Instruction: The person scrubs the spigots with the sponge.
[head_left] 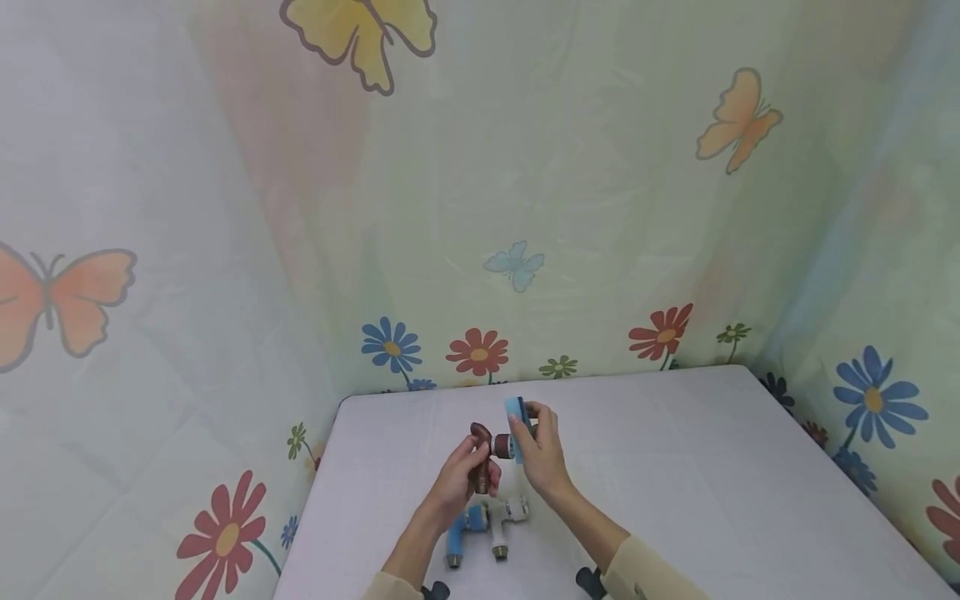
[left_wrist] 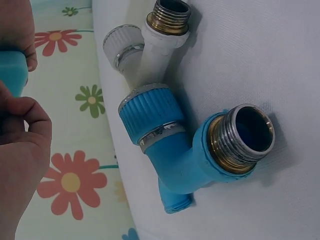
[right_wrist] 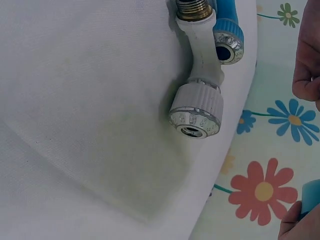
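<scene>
In the head view my left hand (head_left: 452, 481) grips a brown tap (head_left: 482, 482) by its body, raised over the table with its ribbed knob (head_left: 502, 447) facing right. My right hand (head_left: 547, 457) holds a flat light-blue block (head_left: 514, 407) with a darker blue side, its face right at the knob. Whether the block is a sponge or a brush, I cannot tell. A blue tap (left_wrist: 175, 160) and a white tap (left_wrist: 156, 60) lie close together on the table below the hands. Both have bare metal threads at one end.
The table (head_left: 675, 467) has a white cloth and stands against a flowered, butterfly-printed curtain (head_left: 600, 208) behind and at the sides. Dark rounded pieces (head_left: 591, 582) sit by the sleeves at the bottom of the head view.
</scene>
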